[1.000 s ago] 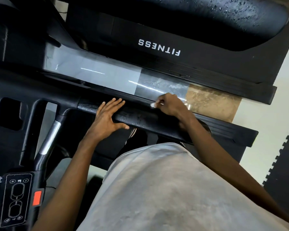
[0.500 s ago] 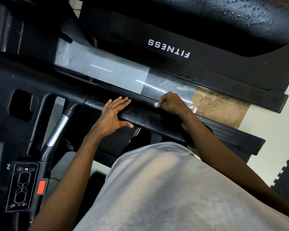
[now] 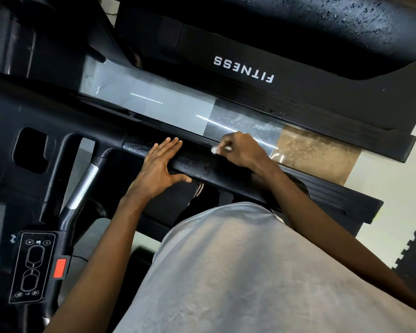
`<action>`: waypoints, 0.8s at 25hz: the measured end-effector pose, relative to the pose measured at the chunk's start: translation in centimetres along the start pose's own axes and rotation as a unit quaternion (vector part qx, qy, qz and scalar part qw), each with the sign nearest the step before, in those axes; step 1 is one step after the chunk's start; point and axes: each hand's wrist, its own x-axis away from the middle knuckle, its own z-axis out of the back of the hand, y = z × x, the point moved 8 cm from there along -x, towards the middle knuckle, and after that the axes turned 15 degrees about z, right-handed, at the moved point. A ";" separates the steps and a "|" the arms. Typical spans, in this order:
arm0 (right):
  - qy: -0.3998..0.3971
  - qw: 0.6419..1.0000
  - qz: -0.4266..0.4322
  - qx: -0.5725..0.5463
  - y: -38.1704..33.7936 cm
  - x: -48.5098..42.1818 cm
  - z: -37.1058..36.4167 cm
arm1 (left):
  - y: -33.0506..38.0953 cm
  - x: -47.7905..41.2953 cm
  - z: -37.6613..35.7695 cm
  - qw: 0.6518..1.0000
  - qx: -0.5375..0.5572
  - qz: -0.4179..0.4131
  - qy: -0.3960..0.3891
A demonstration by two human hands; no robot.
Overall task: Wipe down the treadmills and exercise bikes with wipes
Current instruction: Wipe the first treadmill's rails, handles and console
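In the head view, the person leans over a black treadmill (image 3: pixel 58 111), with a grey shirt (image 3: pixel 250 272) filling the near right of the picture.

The left hand (image 3: pixel 160 165) lies flat on the treadmill's black crossbar (image 3: pixel 209 170). Its fingers (image 3: pixel 169 145) are straight and close together, pointing to the far side, and the thumb is spread out to the right along the near edge of the bar.

The right hand (image 3: pixel 244 151) is just to the right of it, at the far edge of the same bar. Its fingers are curled tight around a small white wipe (image 3: pixel 215 149). Only a bit of the wipe shows, poking out on the left side of the fist, and it touches the bar's far edge. The two hands are near each other but apart.

The bar's surface looks wet and streaked between and below the hands.

To the near left, a handle with a silver section (image 3: pixel 82 186) leads down to a control panel (image 3: pixel 31 267) with a red button (image 3: pixel 60 267) beside it.

On the far side stands a second machine (image 3: pixel 322 97) with the white word "FITNESS" (image 3: pixel 244 69) on its side, and droplets sit on its curved cover (image 3: pixel 346 18). Between the two machines runs a strip of glossy floor (image 3: pixel 149 102), grey on the left and brown on the right. A black mat with a toothed edge (image 3: pixel 413 248) lies at the near right.
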 end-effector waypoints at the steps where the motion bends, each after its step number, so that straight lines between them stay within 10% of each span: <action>1: 0.019 0.999 -0.011 0.024 0.6 1.3 0.6 | -0.2 0.1 0.0 1.000 -0.001 0.000 0.006; 9: 0.053 0.987 0.149 0.032 -5.6 3.4 -3.1 | -1.8 -0.6 1.2 0.999 -0.038 -0.030 0.020; 20: 0.145 0.978 0.141 0.057 -7.8 4.9 -6.0 | -2.3 -0.8 1.5 0.997 -0.011 -0.063 0.037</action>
